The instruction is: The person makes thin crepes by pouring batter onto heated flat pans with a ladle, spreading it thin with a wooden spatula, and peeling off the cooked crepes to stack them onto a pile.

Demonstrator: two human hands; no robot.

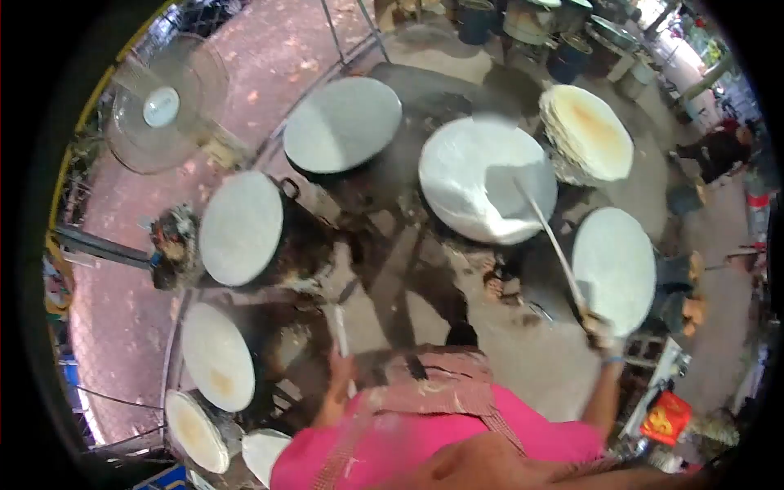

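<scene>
My right hand (600, 330) is closed around the lower end of a long pale stick (557, 243). The stick's far end reaches over a large round pan (469, 175) of white liquid or batter, which is partly in shadow. Beside that hand lies a white round surface (616, 265). My left hand (341, 366) is low at the centre left, closed on a short pale stick-like object (340, 328) that points up. Further white-topped round pans stand at the left (242, 229) and upper left (343, 126).
A fan (167, 106) stands at the upper left. A stack of flat round sheets (590, 135) is beyond the large pan, with more round sheets (196, 431) at lower left. Pots (569, 59) stand at the back. A person in dark clothes (714, 151) is at the right. A red packet (667, 417) lies lower right.
</scene>
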